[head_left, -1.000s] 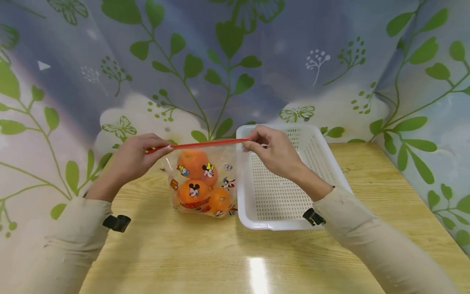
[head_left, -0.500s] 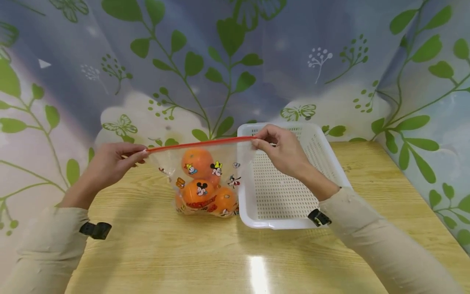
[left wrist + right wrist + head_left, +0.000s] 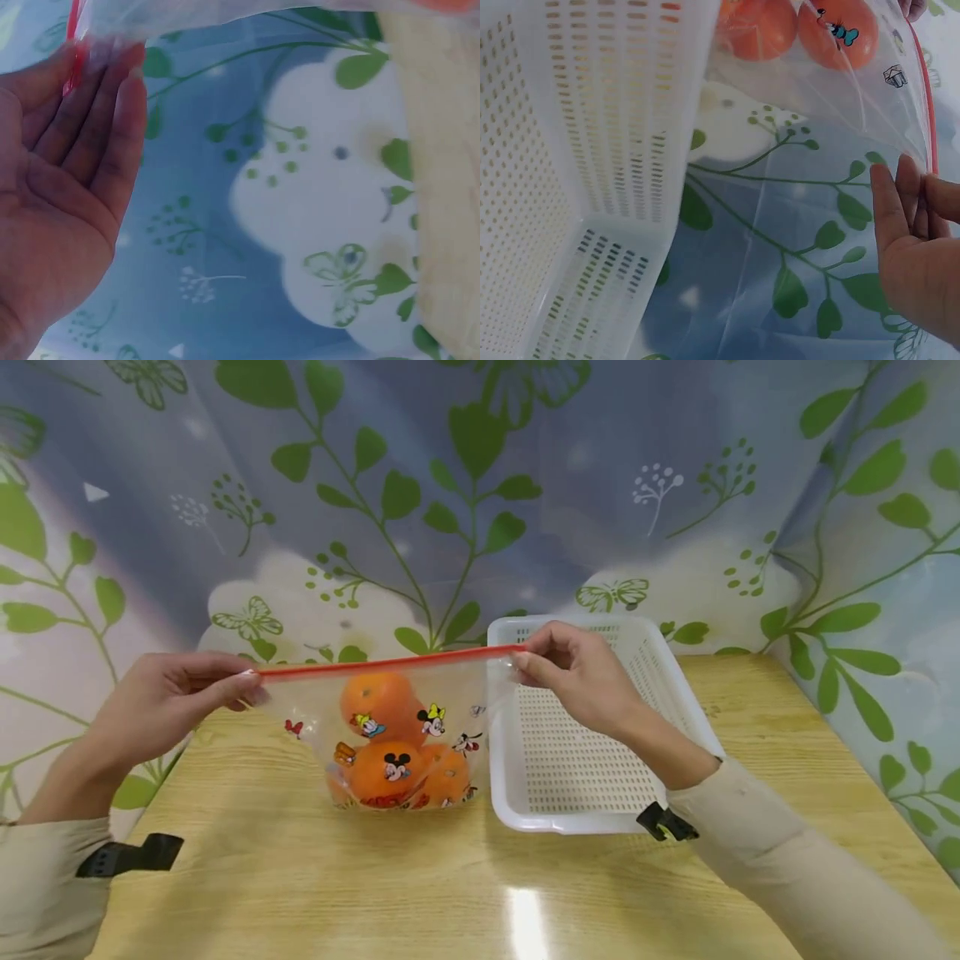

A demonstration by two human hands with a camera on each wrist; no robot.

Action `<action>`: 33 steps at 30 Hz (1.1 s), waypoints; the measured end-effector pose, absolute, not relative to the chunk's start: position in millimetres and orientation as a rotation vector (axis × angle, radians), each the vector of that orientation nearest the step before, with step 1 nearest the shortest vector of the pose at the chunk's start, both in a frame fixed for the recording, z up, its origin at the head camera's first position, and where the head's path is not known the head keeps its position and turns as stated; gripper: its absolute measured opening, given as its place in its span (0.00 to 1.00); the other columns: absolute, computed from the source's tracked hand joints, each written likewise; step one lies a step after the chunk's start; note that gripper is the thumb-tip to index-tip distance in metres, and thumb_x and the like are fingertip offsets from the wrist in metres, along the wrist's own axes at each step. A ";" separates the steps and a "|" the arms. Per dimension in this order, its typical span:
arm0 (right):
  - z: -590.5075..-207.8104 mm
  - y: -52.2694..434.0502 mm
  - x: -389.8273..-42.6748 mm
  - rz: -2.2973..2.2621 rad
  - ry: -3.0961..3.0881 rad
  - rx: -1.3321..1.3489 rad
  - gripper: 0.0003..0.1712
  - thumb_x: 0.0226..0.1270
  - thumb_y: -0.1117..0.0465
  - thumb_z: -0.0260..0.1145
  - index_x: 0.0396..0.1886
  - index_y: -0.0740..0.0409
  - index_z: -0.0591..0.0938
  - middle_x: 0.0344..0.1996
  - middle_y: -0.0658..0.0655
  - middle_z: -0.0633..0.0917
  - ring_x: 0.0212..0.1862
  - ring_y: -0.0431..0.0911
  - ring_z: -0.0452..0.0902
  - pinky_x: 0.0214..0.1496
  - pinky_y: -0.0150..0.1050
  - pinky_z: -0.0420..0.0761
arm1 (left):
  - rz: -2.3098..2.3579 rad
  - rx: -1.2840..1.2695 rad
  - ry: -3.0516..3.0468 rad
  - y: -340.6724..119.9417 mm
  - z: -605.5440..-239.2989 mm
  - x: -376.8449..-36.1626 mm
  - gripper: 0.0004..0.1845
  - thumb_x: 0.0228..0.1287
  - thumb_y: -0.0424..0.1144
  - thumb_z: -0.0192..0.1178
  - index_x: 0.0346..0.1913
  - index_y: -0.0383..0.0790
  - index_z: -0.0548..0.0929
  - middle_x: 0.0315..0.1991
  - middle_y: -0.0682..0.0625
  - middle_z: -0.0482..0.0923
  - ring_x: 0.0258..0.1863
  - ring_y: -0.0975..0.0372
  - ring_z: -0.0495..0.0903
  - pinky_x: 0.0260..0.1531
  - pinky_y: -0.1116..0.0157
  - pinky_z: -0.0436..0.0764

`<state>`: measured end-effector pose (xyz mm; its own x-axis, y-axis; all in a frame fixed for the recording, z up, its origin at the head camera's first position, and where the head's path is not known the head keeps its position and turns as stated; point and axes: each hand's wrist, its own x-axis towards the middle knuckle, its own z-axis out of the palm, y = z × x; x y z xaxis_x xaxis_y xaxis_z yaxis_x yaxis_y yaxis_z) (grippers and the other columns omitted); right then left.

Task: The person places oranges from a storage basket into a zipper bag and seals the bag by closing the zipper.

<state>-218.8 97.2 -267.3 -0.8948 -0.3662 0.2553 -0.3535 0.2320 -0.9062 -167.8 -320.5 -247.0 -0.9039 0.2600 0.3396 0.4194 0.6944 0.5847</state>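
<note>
Between the fingertips of both hands a red zip strip (image 3: 386,661) is held taut: the left hand (image 3: 161,697) pinches its left end between thumb and forefinger, and the right hand (image 3: 581,672) pinches its right end in the same way, the other fingers (image 3: 900,202) lying close together behind it. From that strip hangs a clear plastic bag (image 3: 390,735) printed with cartoon figures, and its bottom rests on the wooden table (image 3: 420,877), below and between the two pinches. Three oranges (image 3: 386,739) are seen inside the bag, piled low, nearer the right hand than the left. The long axis of the strip runs straight from one pinch to the other, nearly level and crosswise to the person; neither hand is closer to the bag, since each holds one end. Whether the seal is closed along its whole length cannot be told from these views. Just beyond and beneath the right fingers a white perforated basket (image 3: 675,693) stands on the table, its near wall touching or almost touching the bag. Behind everything a leaf-printed cloth (image 3: 465,485) is draped
</note>
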 end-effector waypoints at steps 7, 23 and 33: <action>-262.8 88.4 -216.9 -1.763 2.259 -0.611 0.06 0.68 0.68 0.62 0.39 0.69 0.77 0.36 0.64 0.82 0.39 0.52 0.82 0.44 0.41 0.82 | -1.088 -0.474 -2.713 -331.4 -245.2 -162.6 0.08 0.66 0.31 0.60 0.45 0.34 0.84 0.29 0.48 0.84 0.26 0.60 0.83 0.28 0.70 0.80; -288.2 63.3 -278.1 -1.558 2.357 -0.446 0.10 0.70 0.67 0.59 0.45 0.71 0.75 0.41 0.64 0.80 0.47 0.59 0.80 0.40 0.39 0.83 | -1.198 -0.260 -2.786 -325.2 -303.6 -234.8 0.22 0.71 0.50 0.53 0.55 0.36 0.79 0.42 0.42 0.82 0.35 0.63 0.82 0.31 0.68 0.82; -287.4 63.7 -269.8 -1.274 2.637 -0.613 0.25 0.72 0.59 0.57 0.66 0.63 0.69 0.60 0.61 0.72 0.56 0.55 0.73 0.54 0.47 0.76 | -1.050 -0.220 -2.716 -315.0 -318.7 -224.7 0.32 0.72 0.55 0.48 0.72 0.42 0.62 0.66 0.36 0.63 0.63 0.42 0.64 0.55 0.42 0.67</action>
<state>-269.8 63.7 -287.4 -0.9054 -0.4225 0.0423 -0.2958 0.5559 -0.7769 -224.7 -315.0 -318.7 -0.9643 0.0596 0.2582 0.2178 0.7333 0.6440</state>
